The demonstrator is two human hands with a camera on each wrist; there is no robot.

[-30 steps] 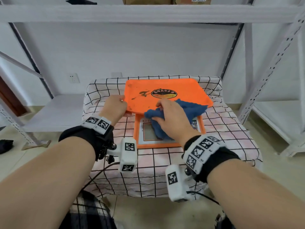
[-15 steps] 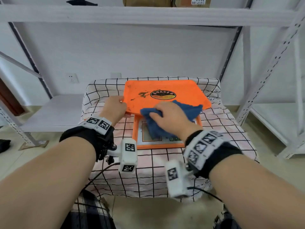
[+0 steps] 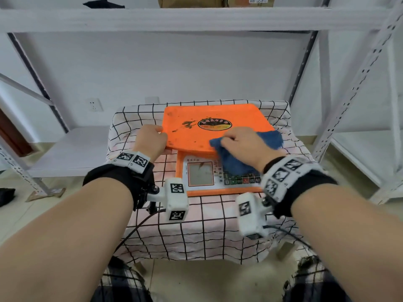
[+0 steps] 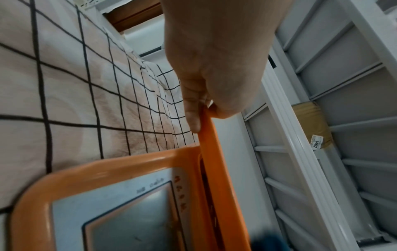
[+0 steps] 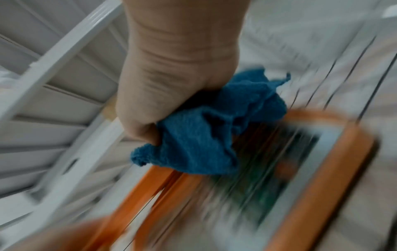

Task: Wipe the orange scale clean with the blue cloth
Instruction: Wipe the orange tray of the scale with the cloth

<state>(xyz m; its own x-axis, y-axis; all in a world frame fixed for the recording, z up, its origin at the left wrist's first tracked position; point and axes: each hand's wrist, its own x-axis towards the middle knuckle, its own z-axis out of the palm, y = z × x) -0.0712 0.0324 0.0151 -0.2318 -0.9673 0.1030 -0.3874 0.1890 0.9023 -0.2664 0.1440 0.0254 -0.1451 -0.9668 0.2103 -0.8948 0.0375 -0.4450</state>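
Observation:
The orange scale (image 3: 187, 140) sits on a checked cloth, its flat pan marked with dark smears (image 3: 185, 125) left of an oval logo. Below the pan is its display and keypad panel (image 3: 200, 174). My left hand (image 3: 152, 139) grips the pan's left front edge; in the left wrist view the fingers (image 4: 193, 118) pinch the orange rim (image 4: 211, 152). My right hand (image 3: 242, 142) holds the bunched blue cloth (image 3: 233, 162) against the pan's front right part, with cloth hanging over the keypad. The right wrist view, blurred, shows the cloth (image 5: 204, 135) gripped in the fist above the panel (image 5: 290, 169).
The checked tablecloth (image 3: 207, 232) covers a small table under white metal shelving (image 3: 196, 18). Shelf uprights (image 3: 353, 88) stand to the right, a low shelf board (image 3: 74, 149) to the left. Cardboard boxes (image 3: 192, 1) sit on the top shelf.
My right hand has swept the blue cloth from the display panel's middle toward the right, uncovering the screen. The left hand keeps its grip on the pan's edge.

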